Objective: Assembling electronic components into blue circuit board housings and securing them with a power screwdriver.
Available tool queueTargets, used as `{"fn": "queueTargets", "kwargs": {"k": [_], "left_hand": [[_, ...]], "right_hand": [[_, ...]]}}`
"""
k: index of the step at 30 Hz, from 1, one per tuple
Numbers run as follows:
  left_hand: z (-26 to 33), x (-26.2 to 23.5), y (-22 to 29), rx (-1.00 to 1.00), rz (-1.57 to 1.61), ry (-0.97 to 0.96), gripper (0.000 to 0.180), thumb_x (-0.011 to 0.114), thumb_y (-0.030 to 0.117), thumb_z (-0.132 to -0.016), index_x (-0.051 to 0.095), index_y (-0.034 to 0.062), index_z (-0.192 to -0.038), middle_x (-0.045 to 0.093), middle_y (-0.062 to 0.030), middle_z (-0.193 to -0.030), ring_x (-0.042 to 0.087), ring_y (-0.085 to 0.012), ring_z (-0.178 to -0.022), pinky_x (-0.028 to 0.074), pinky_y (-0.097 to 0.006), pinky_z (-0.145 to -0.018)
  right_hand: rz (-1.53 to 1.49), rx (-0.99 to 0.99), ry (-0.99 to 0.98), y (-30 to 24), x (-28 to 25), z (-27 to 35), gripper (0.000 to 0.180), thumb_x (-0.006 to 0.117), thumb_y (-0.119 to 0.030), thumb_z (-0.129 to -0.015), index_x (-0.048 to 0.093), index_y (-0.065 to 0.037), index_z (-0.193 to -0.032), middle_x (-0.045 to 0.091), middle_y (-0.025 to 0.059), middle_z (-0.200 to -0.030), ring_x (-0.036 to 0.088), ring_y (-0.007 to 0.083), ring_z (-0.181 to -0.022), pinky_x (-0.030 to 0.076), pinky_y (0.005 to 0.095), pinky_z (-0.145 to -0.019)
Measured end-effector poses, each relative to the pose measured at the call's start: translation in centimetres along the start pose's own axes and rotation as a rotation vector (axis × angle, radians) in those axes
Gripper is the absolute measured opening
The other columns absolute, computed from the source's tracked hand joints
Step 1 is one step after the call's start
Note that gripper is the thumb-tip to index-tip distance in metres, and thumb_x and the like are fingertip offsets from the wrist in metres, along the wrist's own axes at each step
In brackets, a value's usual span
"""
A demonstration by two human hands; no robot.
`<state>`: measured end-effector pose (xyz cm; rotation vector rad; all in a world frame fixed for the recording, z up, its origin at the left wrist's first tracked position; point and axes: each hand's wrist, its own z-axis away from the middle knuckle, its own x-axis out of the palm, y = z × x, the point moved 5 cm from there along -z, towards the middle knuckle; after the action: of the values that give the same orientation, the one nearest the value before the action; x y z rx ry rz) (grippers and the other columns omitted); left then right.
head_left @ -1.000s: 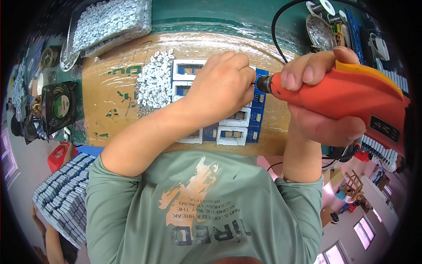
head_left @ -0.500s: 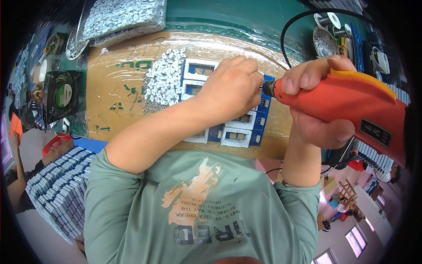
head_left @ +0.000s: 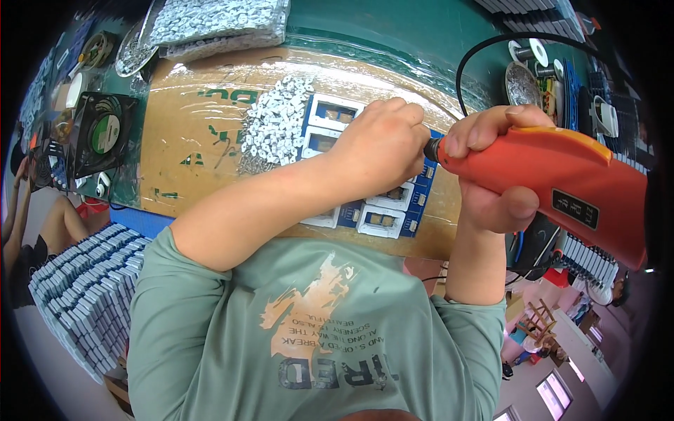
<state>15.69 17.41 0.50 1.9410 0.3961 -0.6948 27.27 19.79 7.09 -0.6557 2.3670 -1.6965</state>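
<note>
Two hands at centre frame: left hand (head_left: 382, 144) curled, fingers pressed on the blue board of white sockets (head_left: 365, 210); right hand (head_left: 491, 175) wrapped shut around the orange electric screwdriver (head_left: 547, 186), long axis running right to left, tip meeting the left fingers; I log loose white parts (head_left: 277, 123) heaped upper left on the cardboard surface (head_left: 189, 140).

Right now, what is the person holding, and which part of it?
The right hand grips the orange electric screwdriver around the front of its body, near the tip. The left hand is closed over the blue-and-white parts; what it holds cannot be told.
</note>
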Motion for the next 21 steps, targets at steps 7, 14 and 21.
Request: {"fn": "queueTargets", "kwargs": {"k": [7, 14, 21], "left_hand": [[0.0, -0.1, 0.2, 0.009, -0.041, -0.034, 0.012, 0.070, 0.013, -0.070, 0.065, 0.0036, -0.077, 0.058, -0.0111, -0.086, 0.057, -0.0297, -0.091, 0.046, -0.041, -0.083], [-0.2, 0.3, 0.0, 0.066, -0.094, 0.001, 0.011, 0.067, 0.014, -0.070, 0.063, 0.0037, -0.070, 0.057, -0.0115, -0.079, 0.058, -0.0324, -0.082, 0.049, -0.043, -0.074], [1.1, -7.4, 0.5, 0.097, -0.138, 0.078, 0.012, 0.067, 0.015, -0.079, 0.066, 0.0042, -0.084, 0.060, -0.0103, -0.085, 0.060, -0.0310, -0.086, 0.049, -0.041, -0.076]], "right_hand": [[0.033, 0.045, 0.070, 0.0, 0.4, 0.0, 0.083, 0.073, -0.064, -0.073, 0.046, -0.006, -0.127, 0.055, 0.0083, -0.090, 0.055, 0.0207, -0.074, 0.049, 0.0339, -0.067], [0.016, -0.107, 0.220, -1.4, -1.5, 1.3, 0.084, 0.071, -0.059, -0.077, 0.042, -0.003, -0.131, 0.056, 0.0097, -0.090, 0.056, 0.0221, -0.077, 0.049, 0.0364, -0.071], [0.063, -0.064, 0.341, -0.8, -7.0, 3.6, 0.085, 0.070, -0.057, -0.078, 0.039, 0.000, -0.133, 0.056, 0.0117, -0.090, 0.056, 0.0238, -0.077, 0.049, 0.0366, -0.073]]}}
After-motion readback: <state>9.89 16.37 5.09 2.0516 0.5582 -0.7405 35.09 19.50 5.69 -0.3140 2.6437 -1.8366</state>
